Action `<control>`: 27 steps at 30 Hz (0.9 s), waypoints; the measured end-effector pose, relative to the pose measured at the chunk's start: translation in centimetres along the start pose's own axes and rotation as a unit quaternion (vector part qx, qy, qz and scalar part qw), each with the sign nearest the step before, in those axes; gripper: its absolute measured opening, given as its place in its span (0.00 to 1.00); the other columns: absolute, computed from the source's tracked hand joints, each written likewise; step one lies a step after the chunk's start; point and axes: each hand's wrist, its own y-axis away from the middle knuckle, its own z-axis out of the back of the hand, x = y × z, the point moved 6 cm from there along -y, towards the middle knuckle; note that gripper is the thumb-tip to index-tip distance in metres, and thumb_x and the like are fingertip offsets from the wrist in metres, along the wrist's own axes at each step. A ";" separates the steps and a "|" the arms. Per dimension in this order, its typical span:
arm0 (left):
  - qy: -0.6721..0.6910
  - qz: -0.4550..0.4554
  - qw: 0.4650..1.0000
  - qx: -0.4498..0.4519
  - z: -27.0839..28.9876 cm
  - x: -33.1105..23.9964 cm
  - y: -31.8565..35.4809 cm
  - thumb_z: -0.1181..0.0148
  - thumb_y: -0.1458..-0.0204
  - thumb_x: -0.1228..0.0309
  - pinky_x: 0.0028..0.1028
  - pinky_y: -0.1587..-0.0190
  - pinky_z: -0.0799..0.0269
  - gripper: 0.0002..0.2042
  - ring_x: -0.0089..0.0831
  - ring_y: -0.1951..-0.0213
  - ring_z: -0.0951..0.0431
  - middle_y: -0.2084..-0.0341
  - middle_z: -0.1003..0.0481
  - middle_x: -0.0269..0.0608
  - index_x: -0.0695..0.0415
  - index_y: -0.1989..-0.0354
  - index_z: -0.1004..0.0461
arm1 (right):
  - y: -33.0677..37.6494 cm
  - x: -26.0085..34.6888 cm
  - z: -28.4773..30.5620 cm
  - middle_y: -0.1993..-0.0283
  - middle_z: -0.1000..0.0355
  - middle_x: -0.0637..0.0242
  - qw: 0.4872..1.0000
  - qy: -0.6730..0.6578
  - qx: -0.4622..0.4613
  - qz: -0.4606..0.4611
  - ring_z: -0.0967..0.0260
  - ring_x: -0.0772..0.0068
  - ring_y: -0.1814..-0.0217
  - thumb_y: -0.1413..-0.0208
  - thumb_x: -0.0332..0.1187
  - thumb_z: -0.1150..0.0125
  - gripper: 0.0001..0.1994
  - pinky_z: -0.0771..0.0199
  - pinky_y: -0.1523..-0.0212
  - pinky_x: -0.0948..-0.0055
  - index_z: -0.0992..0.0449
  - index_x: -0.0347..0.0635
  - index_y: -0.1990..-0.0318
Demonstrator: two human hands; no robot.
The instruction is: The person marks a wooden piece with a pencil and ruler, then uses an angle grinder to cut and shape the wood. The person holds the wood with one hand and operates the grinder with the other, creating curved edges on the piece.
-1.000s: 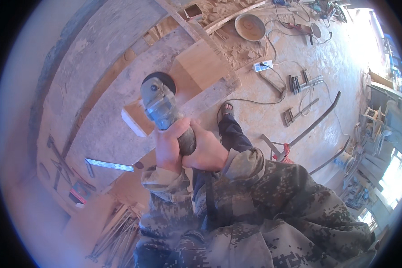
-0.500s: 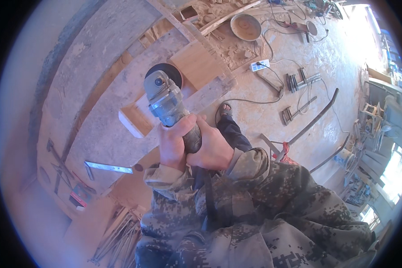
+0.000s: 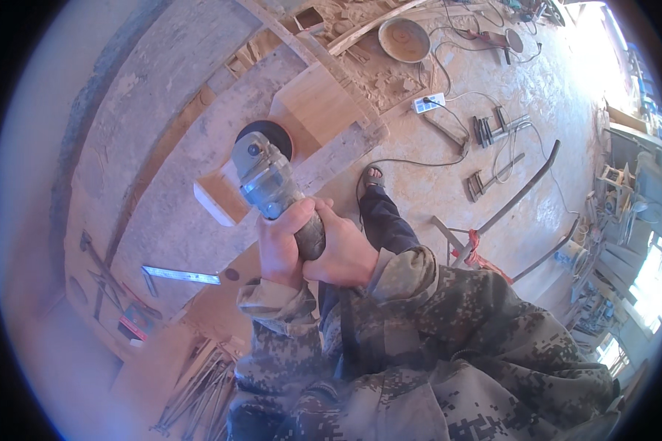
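Note:
Both my hands grip an angle grinder (image 3: 265, 177) with a round dark disc (image 3: 276, 136) at its far end. My left hand (image 3: 278, 246) wraps the left side of the body, and my right hand (image 3: 349, 248) closes round the handle from the right. The disc is over the middle of a pale wooden piece (image 3: 320, 103) lying on a grey, dusty bench (image 3: 176, 209). Grinder and disc cover that middle part; one end shows beyond, the other at lower left. Whether the disc touches the wood I cannot tell.
A try square (image 3: 180, 275) lies on the bench at left, near a hammer (image 3: 95, 253). To the right on the floor are a power strip (image 3: 428, 103), cables, clamps (image 3: 500, 130) and a round pan (image 3: 404, 40). A sandaled foot (image 3: 373, 176) stands beside the bench.
The grinder and its disc have shifted slightly left and toward me over the wooden piece. Both hands keep their grip.

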 end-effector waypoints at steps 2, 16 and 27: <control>0.000 0.001 1.000 0.013 -0.7 -0.4 -0.2 0.37 0.42 0.69 0.43 0.47 0.18 0.12 0.45 0.56 0.15 0.58 0.16 0.58 0.68 0.59 0.19 | 0.0 0.2 0.4 0.48 0.20 0.35 1.000 -0.004 -0.007 0.003 0.20 0.33 0.43 0.60 0.36 0.27 0.53 0.18 0.41 0.52 0.45 0.32 0.22; 0.030 -0.022 0.999 0.006 -0.4 0.6 1.2 0.34 0.46 0.72 0.37 0.52 0.17 0.12 0.40 0.60 0.14 0.60 0.15 0.56 0.70 0.59 0.17 | 1.1 -1.0 -0.3 0.47 0.20 0.36 1.000 -0.007 0.010 -0.026 0.20 0.34 0.42 0.58 0.36 0.29 0.54 0.19 0.40 0.51 0.48 0.34 0.21; 0.003 -0.020 1.000 0.015 -1.1 0.8 1.2 0.32 0.47 0.72 0.37 0.52 0.18 0.12 0.39 0.62 0.14 0.61 0.15 0.55 0.69 0.60 0.17 | 1.8 -1.5 0.0 0.45 0.21 0.37 0.999 -0.009 0.003 -0.031 0.21 0.35 0.40 0.59 0.36 0.28 0.53 0.20 0.39 0.52 0.46 0.32 0.22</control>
